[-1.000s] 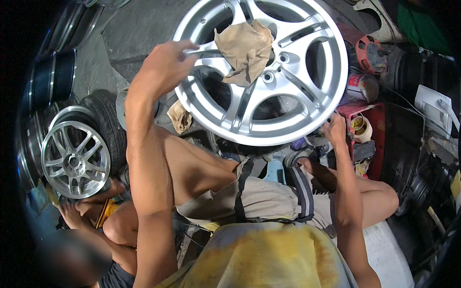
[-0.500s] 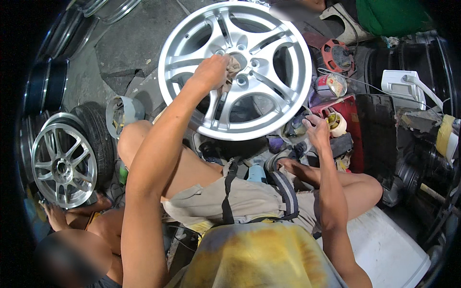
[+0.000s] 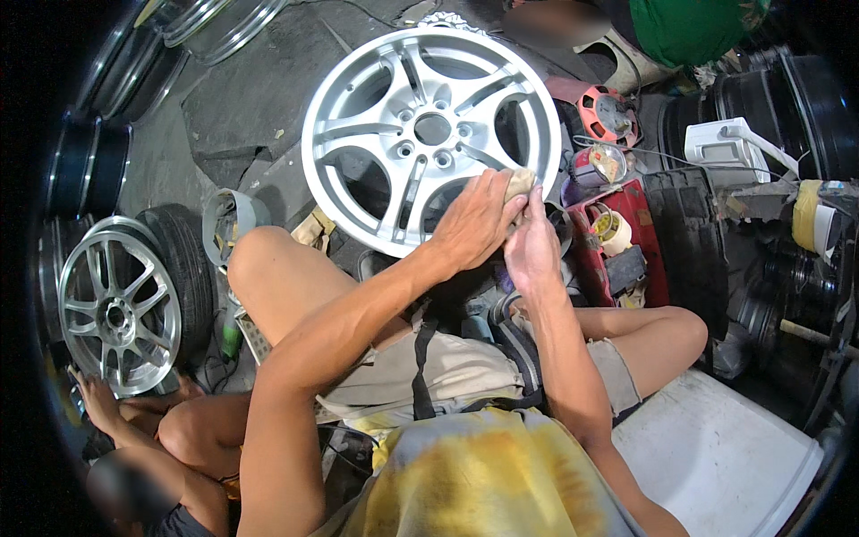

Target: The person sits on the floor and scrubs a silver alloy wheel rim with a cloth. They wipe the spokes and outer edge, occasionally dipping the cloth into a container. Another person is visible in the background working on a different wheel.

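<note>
The left grip and right grip partly hide the cloth and the silver wheel beneath; far to their left, a co-worker's head is blurred.

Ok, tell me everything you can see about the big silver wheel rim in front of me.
The silver wheel rim looks like painted metal, with no tyre, five split spokes, five bolt holes and a round, open centre. It sits ahead of your lap, face toward the camera. Your left hand and right hand, with a tan cloth, overlap its lower-right edge; contact is unclear.
</note>
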A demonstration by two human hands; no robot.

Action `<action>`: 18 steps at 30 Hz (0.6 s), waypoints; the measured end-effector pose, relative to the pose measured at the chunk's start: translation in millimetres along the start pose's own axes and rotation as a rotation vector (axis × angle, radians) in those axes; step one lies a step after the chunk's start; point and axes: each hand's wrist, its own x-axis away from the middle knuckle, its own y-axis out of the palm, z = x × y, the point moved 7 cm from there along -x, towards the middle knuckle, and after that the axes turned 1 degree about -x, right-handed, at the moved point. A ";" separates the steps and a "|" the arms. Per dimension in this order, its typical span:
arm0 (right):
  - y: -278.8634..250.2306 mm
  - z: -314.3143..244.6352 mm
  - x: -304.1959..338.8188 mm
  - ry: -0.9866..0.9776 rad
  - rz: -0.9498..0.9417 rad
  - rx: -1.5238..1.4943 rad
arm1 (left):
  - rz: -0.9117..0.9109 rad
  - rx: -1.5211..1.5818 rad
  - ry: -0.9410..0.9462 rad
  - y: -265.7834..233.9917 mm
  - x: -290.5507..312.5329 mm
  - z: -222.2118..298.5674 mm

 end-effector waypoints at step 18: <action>-10.8 -18.4 -12.5 -0.024 -0.034 0.396 | -0.490 -0.290 -0.192 -25.9 20.4 -63.8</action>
